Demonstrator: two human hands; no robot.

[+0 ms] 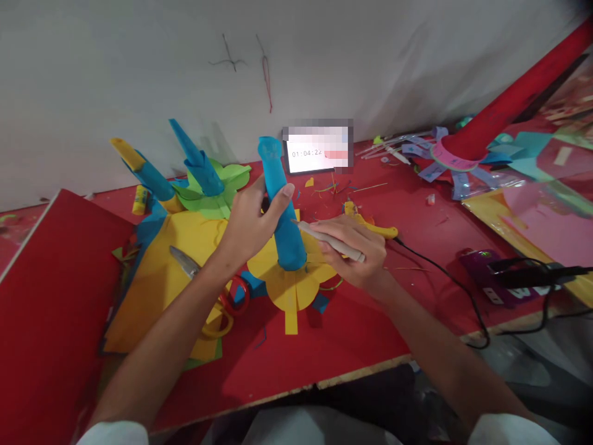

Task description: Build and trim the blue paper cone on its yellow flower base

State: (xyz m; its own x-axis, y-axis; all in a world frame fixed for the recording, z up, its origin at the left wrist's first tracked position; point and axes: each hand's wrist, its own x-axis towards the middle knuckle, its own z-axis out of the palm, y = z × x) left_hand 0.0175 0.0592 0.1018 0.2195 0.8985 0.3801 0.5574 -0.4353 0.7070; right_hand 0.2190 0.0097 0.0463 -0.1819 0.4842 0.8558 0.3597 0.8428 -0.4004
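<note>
A blue paper tube (291, 244) stands, tilted slightly left, on a yellow flower-shaped paper (291, 290) at the centre. My left hand (259, 213) is wrapped round the upper part of the tube, thumb on its front. In my right hand (354, 247) is a pale pen-like tool (336, 240), its tip at the right side of the tube. Scissors (186, 262) with red and yellow handles lie partly under my left forearm, on yellow paper sheets (152, 278).
A yellow glue gun (380, 230) with a black cord lies right of centre. Two blue paper tubes (157, 185) (206, 176) stand at the back left beside a glue stick (139, 200). A lit timer screen (310, 154) leans on the wall. A purple box (491, 278) sits at right.
</note>
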